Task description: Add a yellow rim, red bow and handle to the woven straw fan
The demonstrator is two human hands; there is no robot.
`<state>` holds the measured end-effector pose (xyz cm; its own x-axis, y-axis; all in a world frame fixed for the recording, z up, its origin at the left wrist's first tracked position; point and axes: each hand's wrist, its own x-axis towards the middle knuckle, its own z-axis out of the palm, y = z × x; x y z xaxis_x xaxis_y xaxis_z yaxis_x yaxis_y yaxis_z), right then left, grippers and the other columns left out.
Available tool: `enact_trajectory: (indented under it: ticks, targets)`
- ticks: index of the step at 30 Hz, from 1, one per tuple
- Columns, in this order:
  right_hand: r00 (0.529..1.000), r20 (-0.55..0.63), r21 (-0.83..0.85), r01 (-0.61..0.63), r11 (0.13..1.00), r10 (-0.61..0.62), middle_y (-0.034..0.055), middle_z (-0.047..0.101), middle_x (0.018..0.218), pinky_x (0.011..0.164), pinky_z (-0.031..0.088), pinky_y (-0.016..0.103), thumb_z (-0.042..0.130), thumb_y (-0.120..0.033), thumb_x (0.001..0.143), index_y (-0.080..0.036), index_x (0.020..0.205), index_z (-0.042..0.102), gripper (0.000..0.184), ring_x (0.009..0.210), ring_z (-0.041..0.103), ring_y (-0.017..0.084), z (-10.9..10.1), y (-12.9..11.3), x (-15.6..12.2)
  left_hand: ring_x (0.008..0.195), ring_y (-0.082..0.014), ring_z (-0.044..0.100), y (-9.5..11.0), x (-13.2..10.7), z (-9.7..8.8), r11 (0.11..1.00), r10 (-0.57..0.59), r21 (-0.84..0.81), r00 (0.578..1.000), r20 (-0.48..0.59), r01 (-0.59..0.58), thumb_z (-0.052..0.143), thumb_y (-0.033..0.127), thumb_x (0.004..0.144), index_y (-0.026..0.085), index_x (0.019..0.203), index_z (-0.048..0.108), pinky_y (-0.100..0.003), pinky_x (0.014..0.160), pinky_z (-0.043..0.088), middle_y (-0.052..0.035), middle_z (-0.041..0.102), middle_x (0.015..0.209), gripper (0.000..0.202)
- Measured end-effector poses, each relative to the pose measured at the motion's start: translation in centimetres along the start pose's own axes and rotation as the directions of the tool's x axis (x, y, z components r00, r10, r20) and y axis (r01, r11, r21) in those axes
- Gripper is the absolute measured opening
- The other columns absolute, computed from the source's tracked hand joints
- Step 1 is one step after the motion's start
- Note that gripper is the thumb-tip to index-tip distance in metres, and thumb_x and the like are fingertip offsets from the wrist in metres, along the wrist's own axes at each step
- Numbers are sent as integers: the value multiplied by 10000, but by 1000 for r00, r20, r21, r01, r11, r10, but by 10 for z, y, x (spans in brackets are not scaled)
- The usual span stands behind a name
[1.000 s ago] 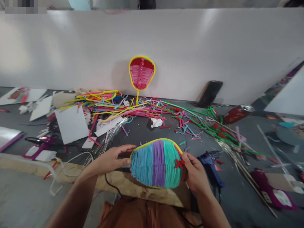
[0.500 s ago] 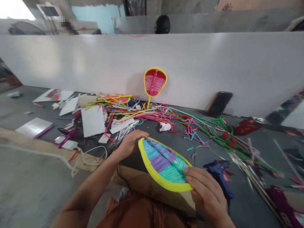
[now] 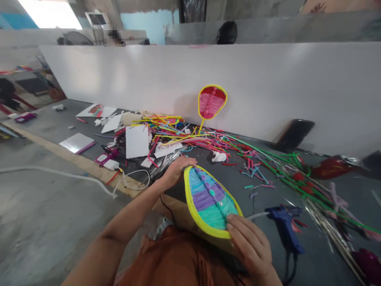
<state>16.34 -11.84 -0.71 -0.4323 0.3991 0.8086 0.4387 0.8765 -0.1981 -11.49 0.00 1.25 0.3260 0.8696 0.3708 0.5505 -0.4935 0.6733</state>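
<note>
Between my hands is an oval pipe-cleaner panel (image 3: 205, 194) with a thick yellow rim. Blue, purple and teal bands fill it, and a beaded line runs down its middle. My left hand (image 3: 180, 169) grips its upper left end, the fingertips partly behind the rim. My right hand (image 3: 250, 240) is closed on the lower right end, thumb hidden beneath and fingers over the teal part. The panel is tilted above the table's front edge. To the right of my right hand lies a blue glue gun (image 3: 285, 226).
A similar pink and red panel (image 3: 212, 102) on a yellow stem leans at the white partition (image 3: 143, 75). Pipe cleaners (image 3: 190, 139) are heaped across the dark table. A phone (image 3: 293, 135) and a red can (image 3: 333, 167) stand right; white cards (image 3: 137, 142) lie left.
My view has swung left, so the table's things sit further right. The panel has turned to face me more squarely, still in both hands. More of the glue gun shows.
</note>
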Motion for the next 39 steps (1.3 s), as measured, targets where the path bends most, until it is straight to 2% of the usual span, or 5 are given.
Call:
enact_trajectory:
  ticks: [6, 13, 16, 21, 39]
  targets:
    - [936, -124, 67, -323, 944, 329, 88, 728, 889, 722, 575, 324, 429, -202, 943, -198, 1027, 637, 225, 844, 690, 194, -4, -4, 6, 930, -230, 656, 15, -11, -17, 996, -11, 86, 994, 107, 1, 606, 186, 753, 199, 940, 661, -404, 1019, 324, -71, 722, 971, 195]
    - [396, 166, 280, -897, 342, 903, 27, 635, 692, 561, 458, 255, 492, -504, 868, -159, 877, 645, 377, 620, 567, 164, -21, 37, 24, 740, -185, 646, 42, -35, -45, 992, -122, 51, 777, 618, 115, 659, 387, 776, 182, 818, 688, -204, 653, 425, 7, 697, 766, 210]
    - [373, 408, 337, -910, 242, 833, -8, 583, 660, 558, 415, 234, 506, -495, 857, -166, 818, 631, 354, 597, 511, 133, -13, 51, 28, 931, -239, 661, 38, -36, -50, 975, -83, -79, 667, 740, 208, 721, 419, 726, 195, 1085, 666, -232, 773, 471, -45, 710, 1056, 427]
    - [376, 556, 319, -920, 227, 741, -28, 560, 582, 566, 392, 230, 543, -456, 833, -165, 706, 640, 332, 564, 492, 121, 10, 53, 39, 1225, -244, 536, 36, -12, -32, 925, -168, -192, 807, 566, 327, 539, 399, 889, 198, 1379, 438, -353, 992, 429, -130, 506, 1395, 539]
    - [361, 586, 268, -931, 246, 726, 19, 683, 794, 674, 454, 250, 456, -366, 906, -167, 921, 694, 310, 722, 604, 153, 24, 65, 34, 906, -165, 654, 45, 37, 41, 973, -68, -130, 770, 635, 192, 590, 253, 849, 183, 1048, 709, -217, 807, 446, -32, 729, 986, 242]
